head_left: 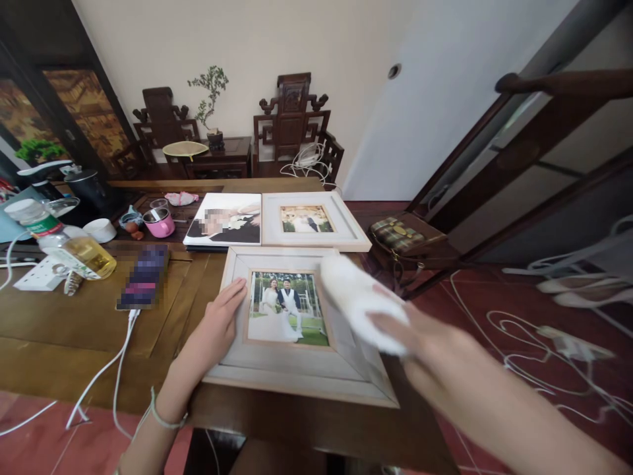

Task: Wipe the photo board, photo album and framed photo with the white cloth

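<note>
A pale wooden picture frame [287, 371] lies on the dark wooden table, with a photo [287, 307] of a couple outdoors in its middle. On its left border rests my left hand [220, 323], fingers stretched out and lying on the frame; the thumb is hard to make out. My right hand [425, 336] is closed on a white cloth [356, 297], held at the frame's right side. Both the cloth and that hand are blurred by motion, and they cover part of the right border.
Beyond the frame lie a second framed photo [346, 221] and a photo album [227, 214]. To the left are a charging phone [143, 277], an oil bottle [74, 244], a power strip [39, 274] and a pink cup [159, 224]. A chair with a plaid bag [398, 234] stands right.
</note>
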Demonstrator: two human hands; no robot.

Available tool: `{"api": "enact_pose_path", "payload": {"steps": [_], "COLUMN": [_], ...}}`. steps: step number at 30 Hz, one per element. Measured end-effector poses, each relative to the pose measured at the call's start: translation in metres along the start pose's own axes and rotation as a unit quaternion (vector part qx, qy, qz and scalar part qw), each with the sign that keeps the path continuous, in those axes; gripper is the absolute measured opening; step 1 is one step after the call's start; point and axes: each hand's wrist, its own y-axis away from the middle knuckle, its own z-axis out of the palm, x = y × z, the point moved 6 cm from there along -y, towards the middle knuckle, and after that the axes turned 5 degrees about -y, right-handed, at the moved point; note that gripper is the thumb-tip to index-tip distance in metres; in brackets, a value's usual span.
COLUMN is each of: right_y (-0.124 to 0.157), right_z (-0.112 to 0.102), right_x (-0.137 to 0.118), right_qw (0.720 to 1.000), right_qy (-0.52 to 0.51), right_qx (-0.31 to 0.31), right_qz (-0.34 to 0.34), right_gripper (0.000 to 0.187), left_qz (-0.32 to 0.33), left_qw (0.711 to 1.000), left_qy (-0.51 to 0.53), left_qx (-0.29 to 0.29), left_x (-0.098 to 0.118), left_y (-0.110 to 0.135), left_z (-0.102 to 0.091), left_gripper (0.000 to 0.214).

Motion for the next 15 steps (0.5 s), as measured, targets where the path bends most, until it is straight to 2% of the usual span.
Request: {"api": "enact_pose_path", "payload": {"steps": [2,3,5,7,9,11,15], "right_y": [-0.033,-0.048,-0.073,-0.086,-0.086,-0.077,-0.038], "right_z": [-0.008,-0.007,0.005,0.027,0.046,0.056,0.048], "right_x": [0.014,0.016,0.014,0.006,-0.006,-0.019,-0.046], "right_qw": [0.998,0.997,0.995,0.992,0.991,0.992,0.989], "right_qy": [0.035,0.052,0.072,0.069,0.06,0.053,0.03], "right_qx": [0.048,0.054,0.033,-0.02,-0.053,-0.069,-0.112], "right_qz": [0.014,-0.006,-0.061,-0.103,-0.107,-0.095,-0.091], "right_gripper": [0.056,0.055,0.057,0.062,0.064,0.061,0.049], "left_qz": [0.005,0.007,0.008,0.004,0.002,0.005,-0.001], "left_qw": [1.0,1.0,1.0,1.0,1.0,1.0,1.0], "left_qy": [0.006,0.009,0.01,0.008,0.007,0.01,0.014], "left_qx": [0.005,0.008,0.008,0.005,0.006,0.011,0.023], "left_x": [0.0,0.0,0.0,0.0,-0.001,0.0,0.001], "left_y": [0.0,0.0,0.0,0.0,0.0,0.0,0.0], "left_z": [-0.001,-0.001,-0.002,-0.001,-0.001,-0.001,-0.002], "left_gripper": [0.058,0.058,0.059,0.058,0.058,0.058,0.057]}}
